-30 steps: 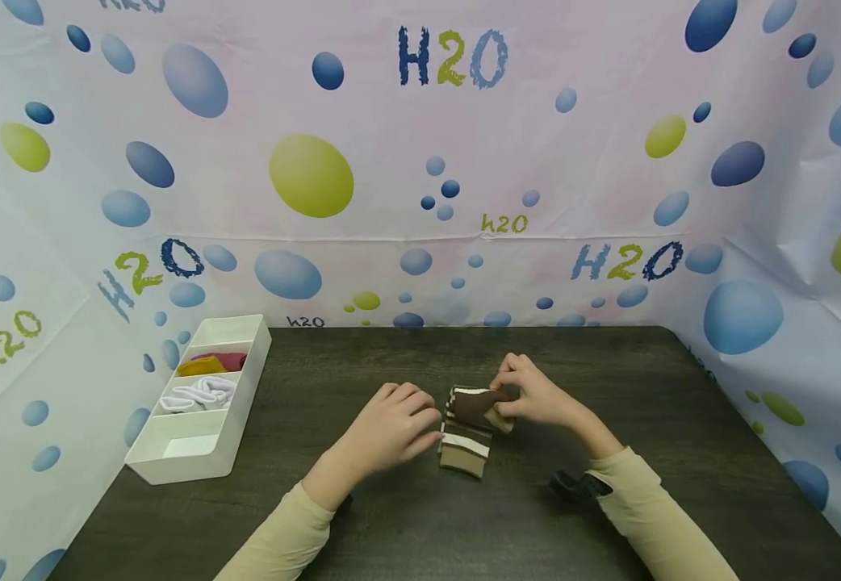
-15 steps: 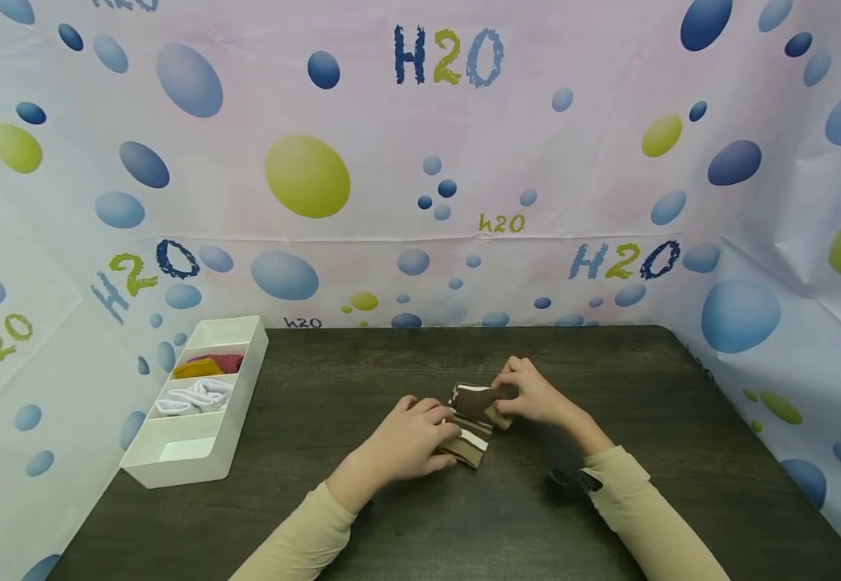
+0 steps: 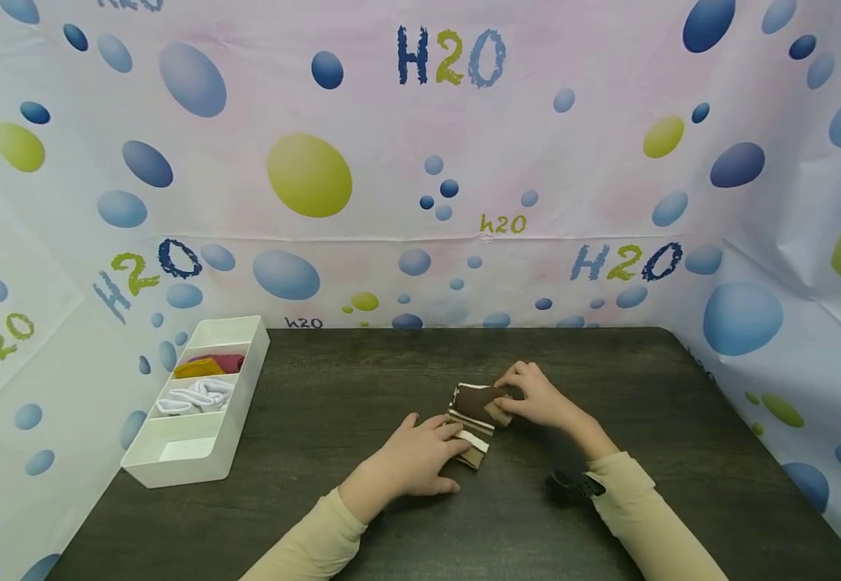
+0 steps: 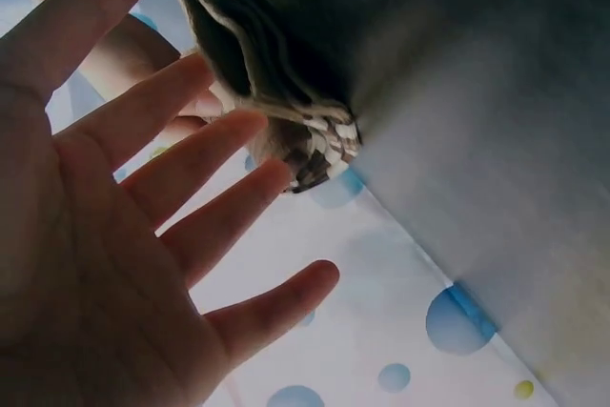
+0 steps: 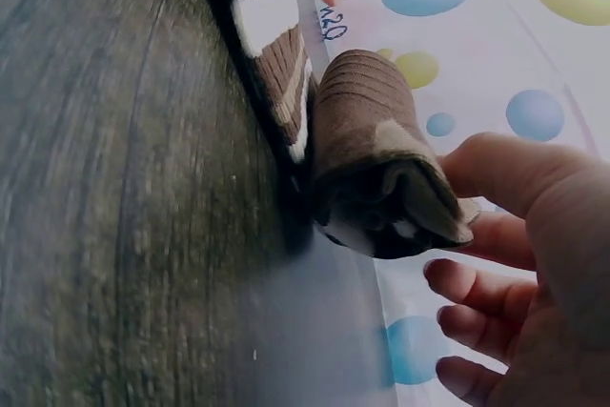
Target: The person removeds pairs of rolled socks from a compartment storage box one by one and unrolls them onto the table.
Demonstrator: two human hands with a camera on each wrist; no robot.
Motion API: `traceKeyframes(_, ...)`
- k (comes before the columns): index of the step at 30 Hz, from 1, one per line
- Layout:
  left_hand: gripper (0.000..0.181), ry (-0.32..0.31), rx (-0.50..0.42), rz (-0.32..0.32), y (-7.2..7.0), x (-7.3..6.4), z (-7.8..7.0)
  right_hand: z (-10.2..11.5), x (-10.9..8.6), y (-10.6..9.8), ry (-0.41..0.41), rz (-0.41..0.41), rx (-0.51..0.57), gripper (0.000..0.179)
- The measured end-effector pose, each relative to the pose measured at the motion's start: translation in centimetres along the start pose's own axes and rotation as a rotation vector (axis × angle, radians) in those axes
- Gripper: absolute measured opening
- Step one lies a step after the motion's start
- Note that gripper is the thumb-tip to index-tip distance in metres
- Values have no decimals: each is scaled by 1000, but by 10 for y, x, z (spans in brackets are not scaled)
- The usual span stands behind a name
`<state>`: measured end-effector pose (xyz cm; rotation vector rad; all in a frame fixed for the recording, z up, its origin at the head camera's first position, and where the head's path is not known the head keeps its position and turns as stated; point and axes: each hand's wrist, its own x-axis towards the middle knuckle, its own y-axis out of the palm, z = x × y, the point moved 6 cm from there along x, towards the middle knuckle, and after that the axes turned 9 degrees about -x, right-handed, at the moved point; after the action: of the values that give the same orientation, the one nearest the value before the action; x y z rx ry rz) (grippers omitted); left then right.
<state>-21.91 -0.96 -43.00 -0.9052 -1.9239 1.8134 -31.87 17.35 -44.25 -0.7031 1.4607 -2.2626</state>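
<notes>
A brown sock [image 3: 473, 399] lies mid-table, its far part rolled into a thick bundle and its striped brown, white and beige part [image 3: 473, 440] flat toward the person. My left hand [image 3: 416, 461] reaches over the striped part with fingers spread and fairly straight, fingertips right at the fabric. From the right, my right hand [image 3: 538, 397] pinches the edge of the roll between thumb and index finger. The right wrist view shows the end of the roll [image 5: 381, 202] with folded layers inside; the other fingers there stand free of it.
On the left of the dark table [image 3: 348, 363] stands a white box [image 3: 240, 420] divided into compartments. It holds mustard [image 3: 198, 368] and dark red [image 3: 228, 362] fabric, and white fabric [image 3: 198, 395]. A bubble-patterned sheet [image 3: 391, 161] hangs behind the table.
My left hand has come right and down onto the striped part, its fingers spreading, and then slid slightly toward the person. My right hand keeps its pinch almost in place.
</notes>
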Motion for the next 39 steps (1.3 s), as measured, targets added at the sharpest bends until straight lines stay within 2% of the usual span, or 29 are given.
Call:
traceKeyframes(7,68,-14,-31,61,9,1,-4,7,-3,-3,22,20,-12,29)
traceKeyframes(10,69,-33,-45,85,12,0,-4,16,-3,-5,6,13,-54,34)
traceKeyframes(13,70,-45,-56,97,13,0,-4,27,-2,-6,-39,-11,-109,37)
traceKeyframes(22,71,-49,-97,99,13,0,-6,60,-3,1,-240,-68,-312,41)
traceKeyframes(29,70,-36,-92,84,14,1,-4,74,0,10,-335,-84,-382,38)
traceKeyframes(33,69,-30,-101,83,14,2,-3,72,2,15,-317,-78,-409,29)
traceKeyframes(39,69,4,-104,86,16,2,-8,59,1,20,-223,-31,-429,17)
